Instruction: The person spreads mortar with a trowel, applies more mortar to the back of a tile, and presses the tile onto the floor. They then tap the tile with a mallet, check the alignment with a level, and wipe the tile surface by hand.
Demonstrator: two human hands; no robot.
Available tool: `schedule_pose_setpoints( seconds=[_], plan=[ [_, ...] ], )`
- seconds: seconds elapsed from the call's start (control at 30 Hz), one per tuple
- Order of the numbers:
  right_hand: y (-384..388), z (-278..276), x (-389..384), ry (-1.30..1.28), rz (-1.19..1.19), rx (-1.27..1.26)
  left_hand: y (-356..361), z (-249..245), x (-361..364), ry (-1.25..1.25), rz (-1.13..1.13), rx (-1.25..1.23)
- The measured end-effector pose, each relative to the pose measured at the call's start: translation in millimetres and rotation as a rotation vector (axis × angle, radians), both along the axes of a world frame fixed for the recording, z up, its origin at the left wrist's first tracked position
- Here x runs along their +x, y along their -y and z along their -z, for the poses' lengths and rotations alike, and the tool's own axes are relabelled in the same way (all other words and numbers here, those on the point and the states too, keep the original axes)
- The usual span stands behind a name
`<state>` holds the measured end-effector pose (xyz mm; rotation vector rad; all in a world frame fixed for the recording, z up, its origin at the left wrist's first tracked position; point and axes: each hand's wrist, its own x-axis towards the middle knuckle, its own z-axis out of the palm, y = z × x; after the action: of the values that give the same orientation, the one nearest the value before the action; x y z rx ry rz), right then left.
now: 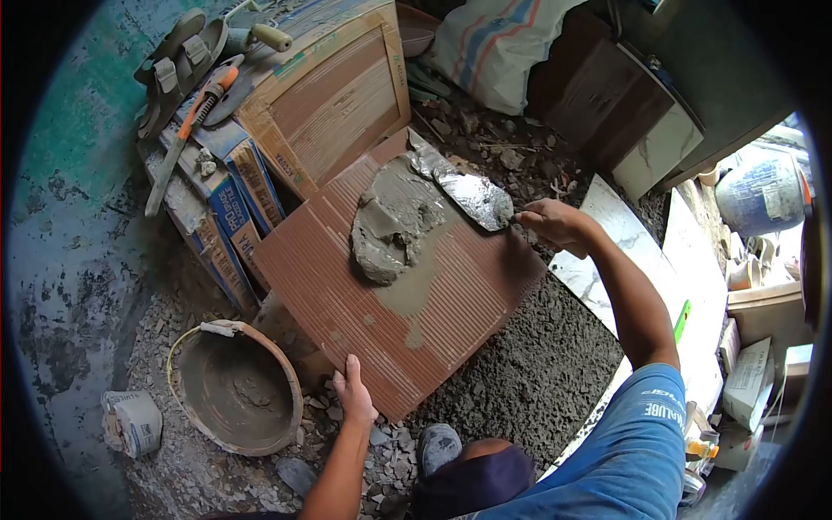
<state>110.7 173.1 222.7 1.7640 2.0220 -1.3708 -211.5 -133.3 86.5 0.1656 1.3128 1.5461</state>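
Observation:
A large reddish-brown floor tile (303, 260), ribbed side up, slants across the middle of the view. Grey wet mortar (394, 221) lies in a thick heap on its upper part, with a thin smear running down toward the lower edge. My left hand (354, 394) grips the tile's near edge, thumb on top and the other fingers hidden beneath. In my right hand (563, 227) is a trowel (472, 192), its handle mostly hidden by my fingers. The mortar-coated blade lies at the tile's upper right edge, touching the heap.
Boxes of tiles (234, 199) stand against the left wall, with an orange-handled tool (195, 117) on top. A mortar basin (238, 390) and a small white tub (133, 423) sit on rubble. Rough mortar bed (555, 355) adjoins white marbled tiles (607, 234). A sack (503, 52) stands behind.

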Motion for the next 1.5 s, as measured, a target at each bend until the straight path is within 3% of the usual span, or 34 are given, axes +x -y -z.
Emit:
schedule_pose_setpoints(
  seconds=[0.13, 0.27, 0.3, 0.37, 0.43, 0.5, 0.63, 0.73, 0.83, 0.9, 1.03, 1.1, 1.17, 1.27, 1.5],
  plan=[
    [6.1, -2.3, 23.5, -0.054, 0.239, 0.066, 2.2, 11.4, -2.3, -0.028, 0.006, 0.006],
    [54.9, -10.2, 22.7, -0.137, 0.265, -0.070, -1.5, 6.0, -1.0, -0.008, 0.001, 0.017],
    [59.1, -4.3, 26.2, 0.011, 0.106, -0.083, -2.8, 3.2, 0.6, 0.006, -0.002, 0.019],
    [72.0, -1.0, 39.1, -0.086, 0.301, -0.056, -4.3, 1.1, 2.9, 0.006, 0.004, 0.025],
    [73.5, 2.6, 55.3, 0.005, 0.383, 0.056, -2.8, 2.0, -0.3, -0.005, 0.015, 0.031],
    [83.3, -1.9, 62.7, -0.038, 0.394, 0.053, -3.7, 5.6, 0.4, -0.017, -0.002, 0.031],
    [125.8, -0.9, 54.2, -0.005, 0.143, -0.039, -7.5, 3.7, 3.8, 0.008, -0.021, -0.027],
    [115.6, 17.1, 88.7, -0.077, 0.446, -0.010, -3.6, 17.2, -2.2, 0.025, -0.002, 0.040],
    [102.1, -13.4, 68.6, -0.016, 0.417, 0.000, -6.6, 17.5, -0.5, -0.024, -0.024, -0.023],
    [89.2, -23.8, 44.8, -0.240, 0.297, -0.053, -4.5, 14.7, 1.7, -0.044, 0.017, -0.010],
    [33.7, -21.9, -19.2, -0.288, 0.228, -0.088, -6.0, 7.1, 4.6, -0.034, -0.020, -0.086],
    [4.4, -11.2, -53.3, -0.180, 0.149, -0.166, -7.7, 4.0, 4.1, -0.114, -0.025, -0.067],
    [-0.7, -12.0, -88.4, -0.122, 0.031, -0.150, -7.6, -7.5, 2.2, -0.015, 0.022, -0.111],
    [24.0, -20.1, -126.5, -0.126, 0.015, -0.319, -6.0, 15.8, -1.9, 0.087, -0.005, -0.049],
    [108.3, -46.5, -129.1, 0.091, -0.186, -0.337, -8.5, 33.4, -7.2, 0.426, 0.084, 0.132]
  ],
)
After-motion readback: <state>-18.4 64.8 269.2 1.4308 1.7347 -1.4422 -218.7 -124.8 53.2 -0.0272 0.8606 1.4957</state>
